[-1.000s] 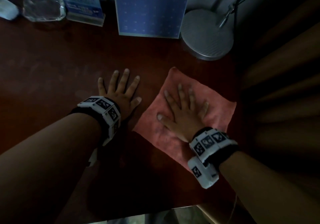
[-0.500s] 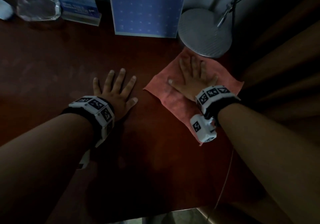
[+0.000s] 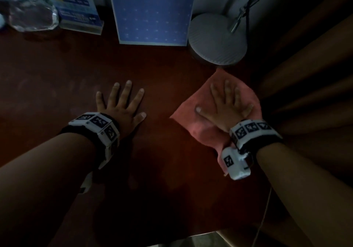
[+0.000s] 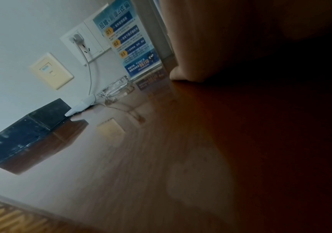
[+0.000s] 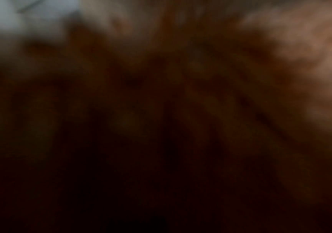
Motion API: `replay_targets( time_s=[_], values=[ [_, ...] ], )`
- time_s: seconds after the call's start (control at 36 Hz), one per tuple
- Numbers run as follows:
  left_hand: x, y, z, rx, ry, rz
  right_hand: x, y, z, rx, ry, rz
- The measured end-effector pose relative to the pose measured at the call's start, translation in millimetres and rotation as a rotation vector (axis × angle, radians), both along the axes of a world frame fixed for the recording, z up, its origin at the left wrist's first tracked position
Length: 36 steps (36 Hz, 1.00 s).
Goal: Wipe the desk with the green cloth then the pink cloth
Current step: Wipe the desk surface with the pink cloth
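Lying flat near the right edge of the dark reddish-brown wooden desk (image 3: 162, 78), the soft pink cloth (image 3: 198, 130) is spread out under the right hand (image 3: 227, 111). That hand presses down on the cloth with its palm, fingers straight and fanned apart, thumb stretched toward the left; nothing is curled round the fabric. The cloth's far corner points at the round grey metal lamp base (image 3: 217, 38), which stands just beyond it with a thin silver stem rising to the upper right. The right wrist view is dark and blurred, and no detail can be made out there.

To the left of the cloth, and apart from it, the left hand (image 3: 122, 109) rests palm-down on the bare desk, fingers straight and spread, holding nothing. Both wrists wear white bands with black-and-white square markers.

Along the back edge stands an upright blue board with pale dots (image 3: 152, 11), and left of it a blue printed notice card in a clear stand (image 3: 76, 6), then a clear glass ashtray (image 3: 32, 15). The left wrist view shows a black box (image 4: 25, 130) farther along the desk, and a white wall socket (image 4: 81, 42) with a plug and cable.
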<state>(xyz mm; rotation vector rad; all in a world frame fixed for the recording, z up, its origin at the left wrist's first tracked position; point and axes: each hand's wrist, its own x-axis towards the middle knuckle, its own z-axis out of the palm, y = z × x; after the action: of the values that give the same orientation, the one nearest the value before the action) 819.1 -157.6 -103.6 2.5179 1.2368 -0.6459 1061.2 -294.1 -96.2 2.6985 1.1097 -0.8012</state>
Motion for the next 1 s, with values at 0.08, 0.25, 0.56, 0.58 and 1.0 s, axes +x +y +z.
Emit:
replay_targets(
  time_s=[0.08,0.25,0.56,0.58,1.0],
  values=[
    [-1,0,2,-0.011,0.023,-0.002,28,12,-2,-0.03,-0.024,-0.03],
    [0,-1,6,-0.025,0.015,0.004,66,22,-14,-0.061,-0.11,0.092],
    [3,-2,10,-0.025,0.031,0.0,9,4,2,-0.069,-0.01,-0.054],
    [3,-3,11,-0.022,0.027,-0.001,8,0,-1,-0.065,-0.006,-0.024],
    [3,-5,14,-0.001,0.048,-0.002,-26,-72,12,-0.084,0.024,-0.011]
  ],
)
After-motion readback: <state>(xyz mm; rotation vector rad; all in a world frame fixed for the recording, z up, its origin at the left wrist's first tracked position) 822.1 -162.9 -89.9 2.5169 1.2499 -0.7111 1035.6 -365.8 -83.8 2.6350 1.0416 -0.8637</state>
